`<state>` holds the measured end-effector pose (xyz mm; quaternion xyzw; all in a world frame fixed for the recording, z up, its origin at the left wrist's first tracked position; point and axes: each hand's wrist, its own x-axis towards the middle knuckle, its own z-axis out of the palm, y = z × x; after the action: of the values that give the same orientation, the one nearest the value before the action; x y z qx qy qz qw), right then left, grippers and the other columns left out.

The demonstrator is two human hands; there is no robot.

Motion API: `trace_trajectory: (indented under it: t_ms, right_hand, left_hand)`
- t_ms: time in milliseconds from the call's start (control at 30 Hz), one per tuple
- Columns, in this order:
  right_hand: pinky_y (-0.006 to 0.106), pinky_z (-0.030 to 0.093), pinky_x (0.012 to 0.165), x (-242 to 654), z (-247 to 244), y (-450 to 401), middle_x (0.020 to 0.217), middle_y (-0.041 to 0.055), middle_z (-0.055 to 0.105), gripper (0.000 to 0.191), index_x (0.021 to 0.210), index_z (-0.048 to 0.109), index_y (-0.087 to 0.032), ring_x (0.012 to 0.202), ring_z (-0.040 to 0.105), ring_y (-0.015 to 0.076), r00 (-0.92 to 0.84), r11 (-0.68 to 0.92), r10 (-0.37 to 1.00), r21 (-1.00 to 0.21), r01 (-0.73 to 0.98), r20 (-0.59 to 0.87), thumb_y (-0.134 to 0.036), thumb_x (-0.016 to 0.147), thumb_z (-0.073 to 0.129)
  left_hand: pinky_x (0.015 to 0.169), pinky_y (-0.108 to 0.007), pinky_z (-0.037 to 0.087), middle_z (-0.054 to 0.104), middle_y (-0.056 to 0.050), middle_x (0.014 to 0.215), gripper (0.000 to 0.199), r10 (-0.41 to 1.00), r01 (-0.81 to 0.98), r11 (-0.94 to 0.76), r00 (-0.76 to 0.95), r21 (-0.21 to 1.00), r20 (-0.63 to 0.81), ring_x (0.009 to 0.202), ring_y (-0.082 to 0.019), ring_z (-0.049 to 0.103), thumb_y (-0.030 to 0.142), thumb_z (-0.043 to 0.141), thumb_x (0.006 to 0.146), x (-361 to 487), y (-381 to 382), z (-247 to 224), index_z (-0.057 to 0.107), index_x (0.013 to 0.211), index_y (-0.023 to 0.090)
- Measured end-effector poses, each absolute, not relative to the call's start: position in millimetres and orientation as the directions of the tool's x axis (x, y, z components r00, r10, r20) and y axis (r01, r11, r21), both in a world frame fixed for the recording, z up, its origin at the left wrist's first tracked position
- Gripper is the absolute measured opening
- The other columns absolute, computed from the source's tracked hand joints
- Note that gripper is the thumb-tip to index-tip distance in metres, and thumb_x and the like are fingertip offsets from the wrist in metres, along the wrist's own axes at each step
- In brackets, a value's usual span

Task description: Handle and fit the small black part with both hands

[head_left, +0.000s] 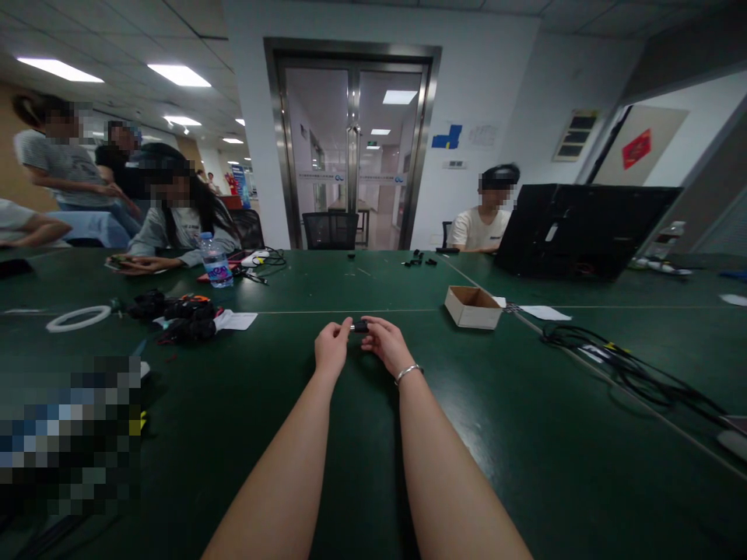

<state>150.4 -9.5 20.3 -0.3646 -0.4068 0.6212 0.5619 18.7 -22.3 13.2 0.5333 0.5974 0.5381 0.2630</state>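
Between my two hands, a little above the green table (274, 373), is a small black piece with a silver metal end (360, 327), which looks like a USB stick. My left hand (332, 346) pinches at its silver end with thumb and finger. The black body sits in the fingertips of my right hand (385, 342), whose wrist wears a silver bangle. Fingers cover part of the piece, so its exact shape is hard to see. To the right of my hands stands an open cardboard box (474, 317); its floor is hidden.
Black cables (630, 373) lie at right, near a large black monitor (583, 229). Small black pieces (417, 259) lie far ahead. At left are a water bottle (215, 263), a black bundle (187, 315) and a white ring (78, 317). People sit across the table.
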Motion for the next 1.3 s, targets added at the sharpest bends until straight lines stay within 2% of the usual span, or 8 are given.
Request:
trace_trajectory:
  t_ms: [500, 700, 967, 1133, 1300]
  right_hand:
    - [0.018, 0.053, 0.046, 150.5, 17.5, -7.2, 0.075, 0.0027, 0.065, 0.021, 0.099, 0.067, -0.016, 0.053, 0.060, 0.0092, -0.127, -0.025, 0.992, -0.933, -0.358, 0.022, -0.011, 0.083, 0.055]
    - [0.018, 0.053, 0.046, 151.2, 18.9, -7.9, 0.074, 0.0024, 0.065, 0.019, 0.097, 0.068, -0.016, 0.053, 0.059, 0.0088, -0.129, -0.021, 0.991, -0.931, -0.363, 0.028, -0.012, 0.083, 0.056]
    - [0.021, 0.055, 0.046, 150.0, 20.3, -8.1, 0.056, -0.0019, 0.057, 0.013, 0.091, 0.068, -0.014, 0.044, 0.051, 0.0081, -0.085, -0.029, 0.996, -0.924, -0.380, 0.004, -0.015, 0.081, 0.060]
    - [0.021, 0.054, 0.045, 149.4, 18.2, -6.5, 0.055, -0.0018, 0.059, 0.009, 0.085, 0.066, -0.014, 0.038, 0.046, 0.0064, -0.062, -0.005, 0.998, -0.919, -0.394, 0.021, -0.020, 0.079, 0.066]
    - [0.018, 0.052, 0.047, 149.6, 18.7, -7.5, 0.058, 0.0026, 0.064, 0.015, 0.083, 0.063, -0.012, 0.037, 0.047, 0.0052, -0.097, -0.026, 0.995, -0.930, -0.367, 0.010, -0.026, 0.080, 0.069]
  left_hand:
    - [0.055, -0.027, 0.031, 0.057, -0.003, 0.059, 0.052, 0.921, 0.415, -0.115, -0.295, 0.903, 0.253, 0.057, -0.018, 0.050, 0.061, 0.040, 0.085, 16.8, -18.7, 13.0, 0.057, 0.060, 0.019]
    - [0.051, -0.027, 0.027, 0.055, -0.003, 0.053, 0.052, 0.934, 0.430, -0.101, -0.270, 0.897, 0.235, 0.050, -0.017, 0.046, 0.057, 0.039, 0.085, 18.7, -23.5, 15.3, 0.055, 0.054, 0.019]
    - [0.052, -0.028, 0.027, 0.055, -0.004, 0.052, 0.052, 0.963, 0.498, -0.026, -0.221, 0.867, 0.156, 0.050, -0.019, 0.049, 0.051, 0.035, 0.088, 18.5, -18.6, 16.5, 0.052, 0.050, 0.020]
    - [0.052, -0.028, 0.027, 0.054, -0.004, 0.050, 0.054, 0.947, 0.501, -0.122, -0.201, 0.857, 0.252, 0.049, -0.018, 0.048, 0.053, 0.034, 0.088, 17.9, -19.8, 13.2, 0.053, 0.050, 0.020]
    - [0.055, -0.027, 0.033, 0.060, -0.005, 0.064, 0.045, 0.926, 0.473, -0.195, -0.200, 0.859, 0.320, 0.058, -0.019, 0.053, 0.051, 0.036, 0.089, 17.2, -18.7, 10.9, 0.059, 0.066, 0.019]
